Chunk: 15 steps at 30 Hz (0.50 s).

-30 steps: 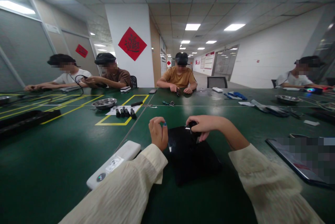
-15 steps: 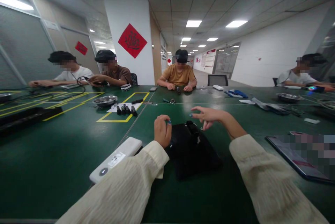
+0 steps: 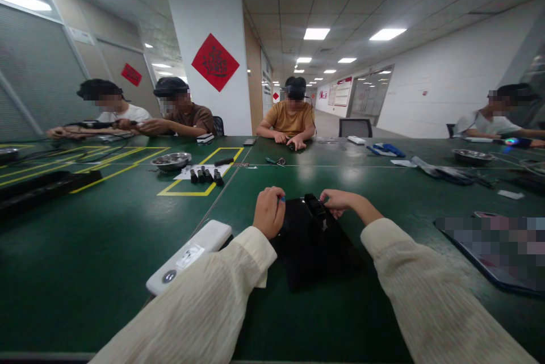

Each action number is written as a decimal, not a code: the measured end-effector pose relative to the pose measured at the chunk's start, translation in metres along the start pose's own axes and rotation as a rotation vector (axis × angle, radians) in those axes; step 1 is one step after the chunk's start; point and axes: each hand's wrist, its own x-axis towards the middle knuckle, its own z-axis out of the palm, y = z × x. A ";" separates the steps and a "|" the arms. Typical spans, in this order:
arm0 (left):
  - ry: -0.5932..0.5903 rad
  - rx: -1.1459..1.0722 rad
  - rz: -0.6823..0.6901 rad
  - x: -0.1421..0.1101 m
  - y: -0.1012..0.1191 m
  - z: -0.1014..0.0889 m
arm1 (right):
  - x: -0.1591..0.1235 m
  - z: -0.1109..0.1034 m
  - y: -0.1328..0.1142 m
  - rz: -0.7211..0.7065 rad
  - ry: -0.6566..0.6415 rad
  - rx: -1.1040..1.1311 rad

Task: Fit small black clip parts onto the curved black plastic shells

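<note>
A glossy black flat piece (image 3: 317, 262), perhaps a panel or a sheet, lies on the green table in front of me. On its upper part stands a small dark block-shaped thing (image 3: 314, 205) with a pale patch below it. My left hand (image 3: 269, 213) is curled at the flat piece's upper left edge, fingertips turned inward; what they hold, if anything, is hidden. Beside the block, on its right, my right hand (image 3: 337, 202) has its fingers drawn together at the block's side. Whether something small is between those fingers I cannot make out.
A white power-bank-like box (image 3: 191, 256) lies by my left forearm, a phone or tablet (image 3: 481, 256) at the right. Farther off are a metal bowl (image 3: 171, 162), several black cylindrical parts (image 3: 206, 175) and pliers (image 3: 275, 162). Several people sit around the table.
My right hand has come down and left to the block, its spread fingers now drawn together. My left hand has shifted slightly right. The person opposite has brought their hands together.
</note>
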 end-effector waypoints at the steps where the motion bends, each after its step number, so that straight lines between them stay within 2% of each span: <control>1: -0.010 0.001 0.006 0.001 0.001 0.000 | 0.000 0.000 -0.002 -0.013 0.004 -0.001; 9: -0.084 0.004 0.056 0.003 0.002 -0.002 | -0.008 0.000 -0.009 -0.021 0.139 -0.122; 15: -0.097 0.020 0.076 0.004 0.001 -0.002 | -0.012 0.000 -0.006 -0.060 0.258 -0.059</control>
